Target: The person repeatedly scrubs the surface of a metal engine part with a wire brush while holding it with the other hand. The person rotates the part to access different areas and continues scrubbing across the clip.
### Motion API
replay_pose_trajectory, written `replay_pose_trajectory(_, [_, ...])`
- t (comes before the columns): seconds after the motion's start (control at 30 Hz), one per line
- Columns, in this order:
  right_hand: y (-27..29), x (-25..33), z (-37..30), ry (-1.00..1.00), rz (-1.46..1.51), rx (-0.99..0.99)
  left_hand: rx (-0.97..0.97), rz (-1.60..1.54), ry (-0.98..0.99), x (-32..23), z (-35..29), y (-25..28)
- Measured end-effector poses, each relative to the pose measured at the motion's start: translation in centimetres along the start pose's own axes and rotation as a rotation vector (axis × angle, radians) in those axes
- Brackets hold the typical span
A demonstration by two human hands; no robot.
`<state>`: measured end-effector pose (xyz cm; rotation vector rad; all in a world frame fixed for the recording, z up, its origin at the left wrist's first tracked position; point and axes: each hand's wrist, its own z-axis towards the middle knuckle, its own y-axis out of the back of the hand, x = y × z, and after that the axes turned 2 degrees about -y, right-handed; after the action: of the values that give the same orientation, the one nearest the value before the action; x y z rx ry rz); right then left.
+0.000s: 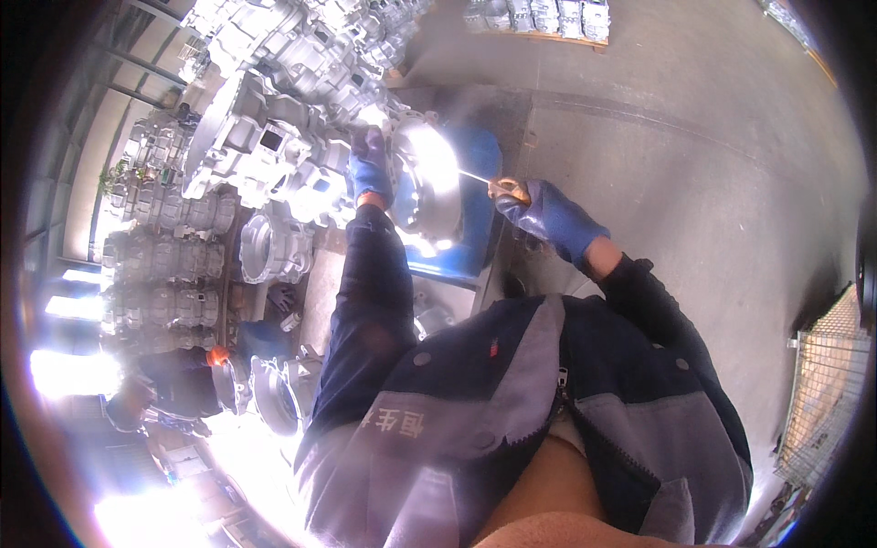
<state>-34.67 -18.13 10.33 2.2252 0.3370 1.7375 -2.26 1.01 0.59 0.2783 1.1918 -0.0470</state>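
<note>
A silver cast-metal housing (445,205) with a round flange stands over a blue surface (477,219), its face washed out by glare. My left hand (370,169), in a blue glove, grips the housing's left side; its fingertips are partly lost in the brightness. To the right, my gloved right hand (551,217) is closed round a thin metal rod tool (473,176). The rod points left at the flange, and its tip meets the bright rim. An orange-yellow patch shows at the fingers; whether it is a handle or the glove cannot be told.
More silver housings (274,146) crowd the left side, with stacked rows (164,260) beyond. At lower left a co-worker's orange-gloved hand (217,355) is beside another housing (274,397). A wire-mesh cage (827,393) stands at right. Several castings sit on a pallet (548,36) at the far side.
</note>
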Motion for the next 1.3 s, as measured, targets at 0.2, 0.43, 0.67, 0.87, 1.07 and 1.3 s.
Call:
replay_pose_trajectory(0.2, [0.9, -1.5, 0.9, -0.122, 0.285, -0.051, -0.022, -0.147, 0.095, -1.1, -0.6, -0.2])
replay_pose_trajectory(0.43, [0.0, -3.9, 3.8, 0.178, 0.245, -0.192, -0.044, -0.136, 0.034, -0.9, -0.1, -0.6])
replay_pose_trajectory(0.67, [0.8, -2.0, 3.4, 0.017, 0.236, -0.128, -0.017, -0.203, 0.124, -1.5, -0.6, -0.5])
replay_pose_trajectory(0.87, [1.2, -0.3, 2.5, -0.118, 0.283, -0.107, 0.046, -0.149, 0.054, -1.4, -0.4, -0.2])
replay_pose_trajectory(1.07, [1.2, -0.9, 3.3, -0.004, 0.196, -0.086, -0.002, -0.251, 0.103, -0.1, 0.2, 0.1])
replay_pose_trajectory(1.3, [1.0, -2.1, 3.7, -0.036, 0.211, -0.088, 0.026, -0.204, 0.122, -1.2, -0.1, 0.2])
